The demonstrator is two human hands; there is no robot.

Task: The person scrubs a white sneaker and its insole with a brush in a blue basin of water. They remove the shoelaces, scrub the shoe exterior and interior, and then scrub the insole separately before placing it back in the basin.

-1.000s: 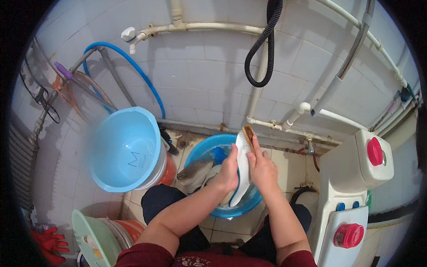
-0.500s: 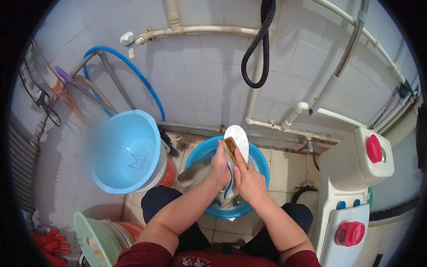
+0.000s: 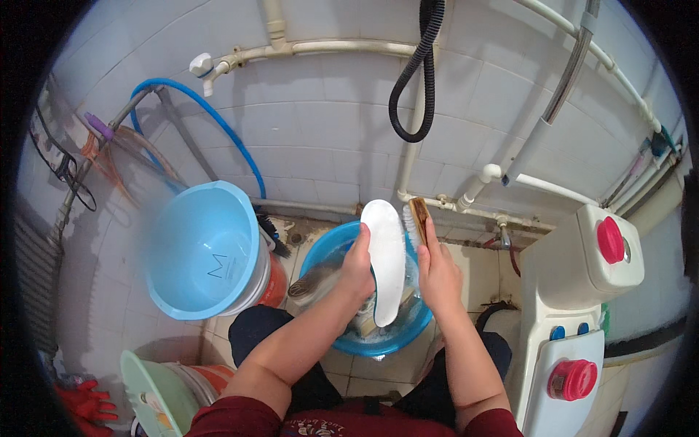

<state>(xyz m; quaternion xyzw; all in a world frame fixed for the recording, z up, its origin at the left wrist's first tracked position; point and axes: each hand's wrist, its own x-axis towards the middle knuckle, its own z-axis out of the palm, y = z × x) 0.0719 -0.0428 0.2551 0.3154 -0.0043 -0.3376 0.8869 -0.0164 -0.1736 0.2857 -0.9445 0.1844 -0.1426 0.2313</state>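
A white shoe insole (image 3: 385,262) is held upright over the blue basin by my left hand (image 3: 357,266), whose fingers close on its left edge. My right hand (image 3: 439,275) grips a wooden scrubbing brush (image 3: 418,222), its white bristles turned toward the insole with a small gap between them. Below both hands stands the blue basin (image 3: 368,348) with cloudy, sudsy water. A shoe with a dark patterned sole (image 3: 309,281) leans at the basin's left side, and other pale shoe parts lie partly hidden under the insole.
At the left, a light-blue basin (image 3: 204,247) rests on stacked buckets, with a green basin (image 3: 149,397) nearer me. A toilet (image 3: 561,320) bearing a pink-lidded jar (image 3: 573,380) stands to the right. Pipes and a black hose (image 3: 411,95) line the tiled wall.
The brush has moved off the insole to the right and turned upright. The insole has swung round so its broad white face shows fully.
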